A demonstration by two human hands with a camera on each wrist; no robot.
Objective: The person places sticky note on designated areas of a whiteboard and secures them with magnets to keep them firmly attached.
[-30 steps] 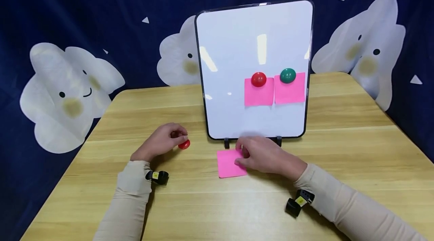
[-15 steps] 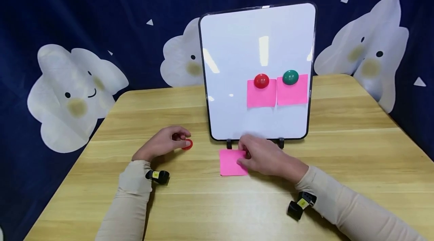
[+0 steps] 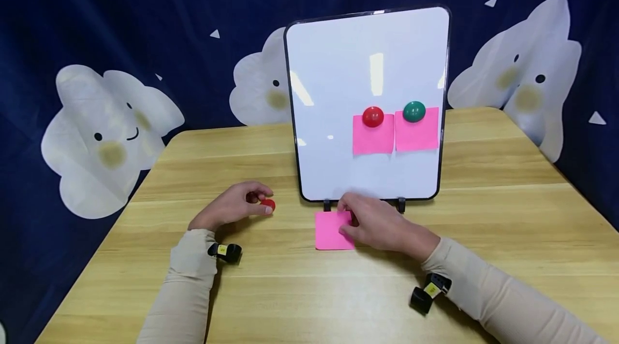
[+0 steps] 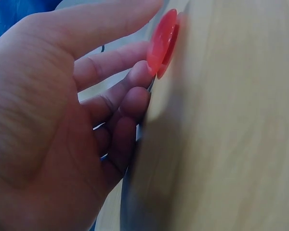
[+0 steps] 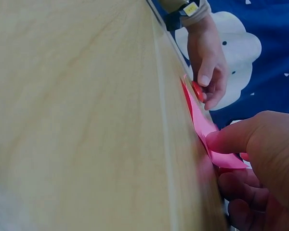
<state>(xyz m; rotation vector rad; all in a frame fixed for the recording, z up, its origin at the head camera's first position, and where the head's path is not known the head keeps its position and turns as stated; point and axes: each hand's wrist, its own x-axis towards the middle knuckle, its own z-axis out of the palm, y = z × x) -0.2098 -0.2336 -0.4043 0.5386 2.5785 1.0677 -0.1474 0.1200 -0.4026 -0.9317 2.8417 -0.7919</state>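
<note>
My left hand (image 3: pixel 234 206) is at a round red magnet (image 3: pixel 268 205) on the left of the table, pinching it between thumb and fingers. In the left wrist view the domed magnet (image 4: pixel 163 43) is close against the wood beside the fingertips, and the thumb's tip is partly out of frame. A square pink sticky note (image 3: pixel 331 231) is just in front of the whiteboard (image 3: pixel 329 80). My right hand (image 3: pixel 379 223) pinches its right edge, thumb on top. The right wrist view shows the note (image 5: pixel 202 122) bent up off the table near the thumb.
On the board hang two pink notes, one under a red magnet (image 3: pixel 373 116) and one under a green magnet (image 3: pixel 414 112). Small black feet (image 3: pixel 401 205) hold the board up on the wooden table (image 3: pixel 290 290). A dark blue curtain (image 3: pixel 159 5) with clouds hangs behind.
The view has shifted slightly. The red magnet's face looked ring-like half a second ago and looks solid red now, as it turns in my left fingers. My right hand still grips the note.
</note>
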